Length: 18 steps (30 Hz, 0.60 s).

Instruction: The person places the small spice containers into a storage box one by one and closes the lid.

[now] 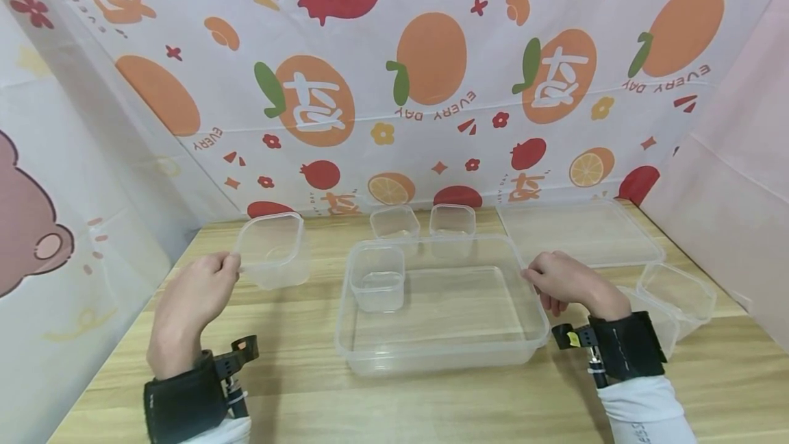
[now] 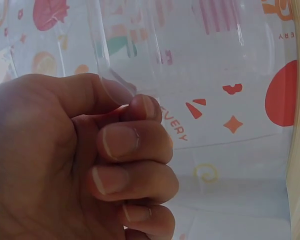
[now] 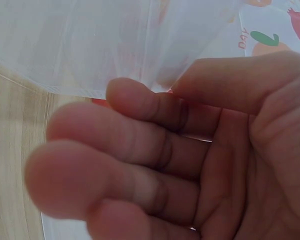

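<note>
Tub (image 1: 440,360) pinched by right hand (image 1: 559,284), apparent lid (image 1: 573,230) beyond, strap (image 1: 630,347) overlapping containers (image 1: 689,303)

Right wristband (image 1: 627,346): black, wide, pale stitching. At its inner edge: black bracket (image 1: 573,336), yellow-green patch; silver-and-black stem (image 1: 597,370). On its elbow side: white sleeve (image 1: 647,411), dark lettering. Well left of it: black left wristband (image 1: 185,399), similar bracket (image 1: 229,364), stem (image 1: 237,399), white cuff (image 1: 224,432).

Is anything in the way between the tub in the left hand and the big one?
Nothing visible stands between the held tub in the left hand and the big tub. Inside the big one, though, another small tub takes up the far left corner.
</note>
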Tool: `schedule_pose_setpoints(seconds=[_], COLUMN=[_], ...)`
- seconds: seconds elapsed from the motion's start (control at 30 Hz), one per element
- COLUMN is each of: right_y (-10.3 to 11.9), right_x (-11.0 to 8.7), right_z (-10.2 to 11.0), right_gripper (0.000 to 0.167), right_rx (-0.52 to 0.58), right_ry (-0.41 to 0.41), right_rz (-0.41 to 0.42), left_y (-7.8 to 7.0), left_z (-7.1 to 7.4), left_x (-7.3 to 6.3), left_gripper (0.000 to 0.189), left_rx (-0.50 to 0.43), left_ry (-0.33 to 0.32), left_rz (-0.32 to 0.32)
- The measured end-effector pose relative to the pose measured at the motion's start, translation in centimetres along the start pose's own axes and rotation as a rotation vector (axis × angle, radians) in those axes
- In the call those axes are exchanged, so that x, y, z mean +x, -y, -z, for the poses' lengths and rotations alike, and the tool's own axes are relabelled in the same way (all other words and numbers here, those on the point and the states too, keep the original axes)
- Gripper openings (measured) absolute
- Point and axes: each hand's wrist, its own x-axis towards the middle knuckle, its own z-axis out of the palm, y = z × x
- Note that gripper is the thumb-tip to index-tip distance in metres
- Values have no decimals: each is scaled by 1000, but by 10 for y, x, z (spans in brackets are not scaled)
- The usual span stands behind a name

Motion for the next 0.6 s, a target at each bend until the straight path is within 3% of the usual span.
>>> schedule_pose_setpoints(seconds=[0.6], right_y=[2], right_x=[1], right_z=[2], right_gripper=[38], right_rx=[-7], right_ry=[1], right_rz=[-11], left_y=[-25], left_z=[-4], left_x=[3], left_gripper=[54], left_rx=[13], left_ry=[-55], left_rz=[-53])
